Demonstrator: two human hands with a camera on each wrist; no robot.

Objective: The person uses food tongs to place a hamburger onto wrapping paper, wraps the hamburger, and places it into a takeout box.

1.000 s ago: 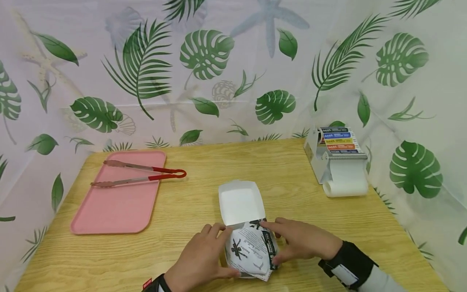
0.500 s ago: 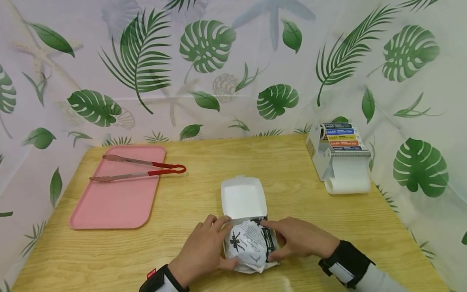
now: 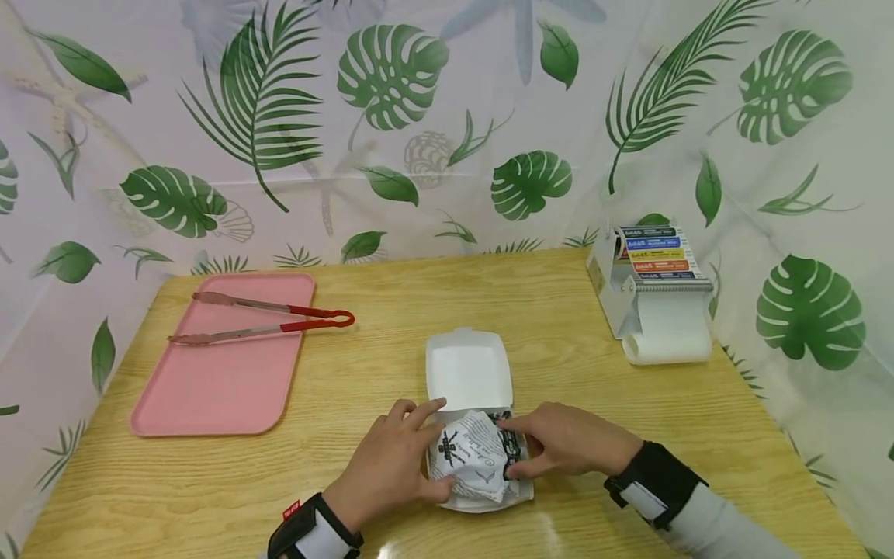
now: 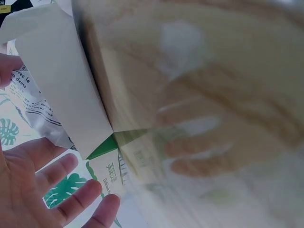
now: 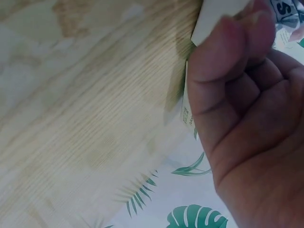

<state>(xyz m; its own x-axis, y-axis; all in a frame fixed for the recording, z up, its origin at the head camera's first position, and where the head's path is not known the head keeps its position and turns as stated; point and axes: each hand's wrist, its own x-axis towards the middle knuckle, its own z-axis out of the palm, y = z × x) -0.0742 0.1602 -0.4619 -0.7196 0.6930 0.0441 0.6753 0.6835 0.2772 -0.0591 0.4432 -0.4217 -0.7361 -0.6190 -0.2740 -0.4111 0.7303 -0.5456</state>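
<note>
A white clamshell box (image 3: 466,371) lies open on the wooden table (image 3: 559,341), its lid tipped back. A paper-wrapped bundle (image 3: 469,464) with black print sits in the box's base. My left hand (image 3: 433,446) rests against the bundle's left side with fairly straight fingers. My right hand (image 3: 510,446) grips the bundle's right side, fingers on top and thumb below. The left wrist view shows the left hand (image 4: 52,190) spread beside the box wall (image 4: 66,85) and the wrap (image 4: 28,95). The right wrist view shows curled fingers (image 5: 237,118) at the box edge (image 5: 216,19).
A pink tray (image 3: 223,380) lies at the left with red-handled tongs (image 3: 265,326) across its far end. A label dispenser with a paper roll (image 3: 656,295) stands at the far right. Leaf-print curtains wall in the table on three sides.
Both hands have carried the wrapped bundle forward and down into the box base. The lid has tipped further back.
</note>
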